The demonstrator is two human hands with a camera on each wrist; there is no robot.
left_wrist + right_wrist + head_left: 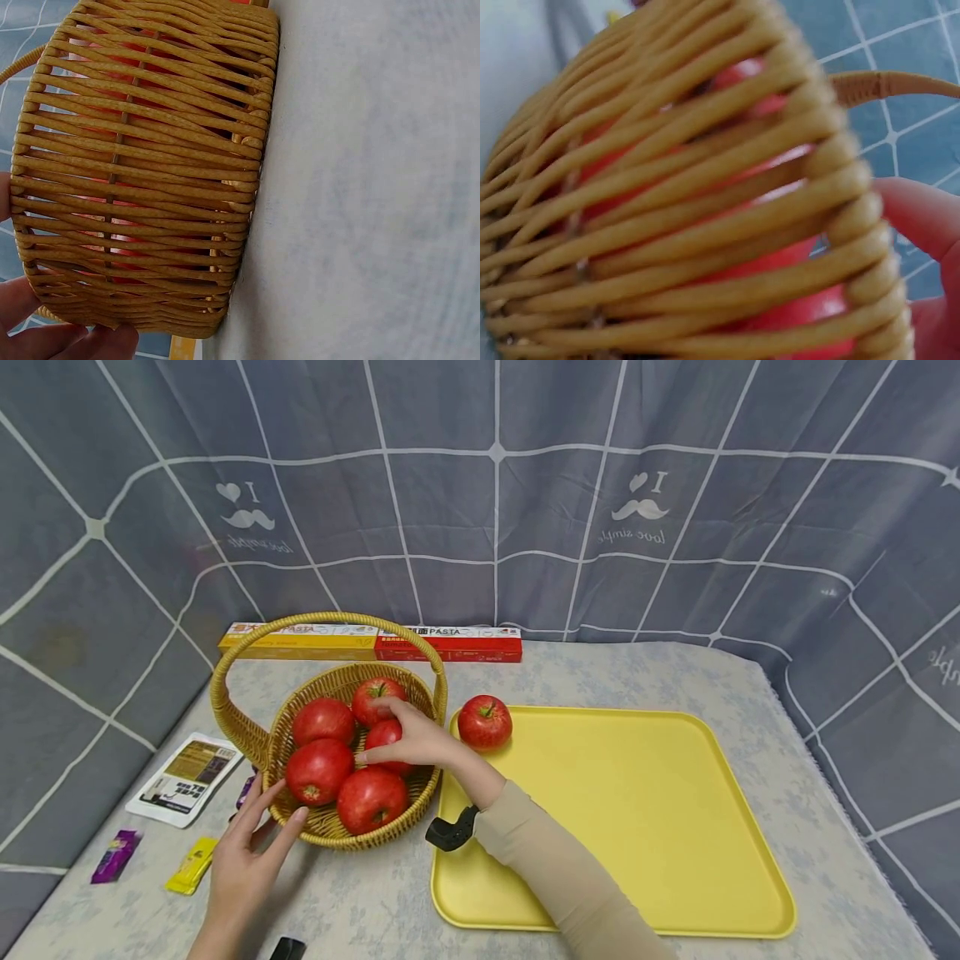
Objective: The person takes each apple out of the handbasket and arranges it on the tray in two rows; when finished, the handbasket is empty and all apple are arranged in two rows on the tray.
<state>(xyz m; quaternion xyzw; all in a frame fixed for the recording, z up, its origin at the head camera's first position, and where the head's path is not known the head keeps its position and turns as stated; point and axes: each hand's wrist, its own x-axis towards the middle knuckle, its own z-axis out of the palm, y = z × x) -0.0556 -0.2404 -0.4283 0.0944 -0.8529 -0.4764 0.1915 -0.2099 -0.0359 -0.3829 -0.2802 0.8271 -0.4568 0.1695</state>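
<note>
A wicker basket (pixel 431 781) with a tall arched handle holds several red apples (pixel 318 771). My left hand (pixel 243 852) holds the basket's near left rim, thumb over the edge; in the left wrist view its fingers (pixel 116 343) rest against the woven wall. My right hand (pixel 420 739) reaches in over the right rim and grips a red apple (pixel 382 735), thumb on the near side and fingers on the far side. This apple is partly hidden beneath the hand. In the right wrist view, the woven side (pixel 705 187) covers most of the fruit.
A yellow tray (pixel 622 818) lies to the right, with one apple (pixel 485 723) at its far left corner. Pasta boxes (pixel 450 647) stand behind the basket. At left are a white pouch (pixel 187 779), a purple packet (pixel 116 857) and a yellow packet (pixel 192 866).
</note>
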